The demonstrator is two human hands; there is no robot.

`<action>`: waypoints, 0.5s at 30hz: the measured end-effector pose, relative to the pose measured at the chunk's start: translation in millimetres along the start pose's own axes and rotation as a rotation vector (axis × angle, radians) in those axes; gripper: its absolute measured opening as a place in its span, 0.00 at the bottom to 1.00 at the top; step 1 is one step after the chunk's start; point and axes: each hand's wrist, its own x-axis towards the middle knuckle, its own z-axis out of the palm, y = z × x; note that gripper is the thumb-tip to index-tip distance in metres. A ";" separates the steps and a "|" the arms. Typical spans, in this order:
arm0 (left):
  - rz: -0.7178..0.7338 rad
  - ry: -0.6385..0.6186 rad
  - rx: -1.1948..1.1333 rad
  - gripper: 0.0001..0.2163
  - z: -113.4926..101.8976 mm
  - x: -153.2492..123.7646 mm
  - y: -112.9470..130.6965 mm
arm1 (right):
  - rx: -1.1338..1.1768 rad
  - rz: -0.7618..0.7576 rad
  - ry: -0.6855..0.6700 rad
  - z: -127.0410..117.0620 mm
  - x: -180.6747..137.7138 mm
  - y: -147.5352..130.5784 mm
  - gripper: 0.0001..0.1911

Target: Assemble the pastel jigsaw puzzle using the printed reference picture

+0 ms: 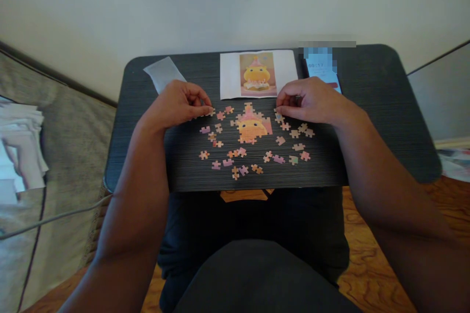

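My left hand [185,101] is closed in a pinch, its fingertips on a small jigsaw puzzle piece [212,112] left of centre. On the other side, the fingers of my right hand [306,100] pinch a puzzle piece [276,112], with another piece [280,119] just below it. Between the hands lies a partly joined puzzle [252,126] showing a yellow figure with a pink hat. Loose pieces surround it, among them a purple one [279,159], a greenish one [293,160] and a pink one [305,156].
A white sheet with a printed reference picture [258,74] lies behind the puzzle. A phone [322,71] is at the back right, and a translucent bag [167,72] at the back left. The dark table [389,122] stands against a pale wall. Papers [22,146] lie off to the left.
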 end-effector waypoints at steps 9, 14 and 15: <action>0.102 0.063 -0.073 0.07 6.7 -5.4 10.3 | -0.039 -0.015 0.068 -1.4 -0.5 -6.5 0.12; 0.131 -0.239 -0.098 0.09 15.3 -16.1 36.7 | -0.010 0.009 0.162 -3.0 -2.6 -11.6 0.13; 0.132 -0.262 -0.103 0.10 16.7 -17.4 40.7 | 0.005 0.016 0.173 -3.1 -3.2 -12.2 0.13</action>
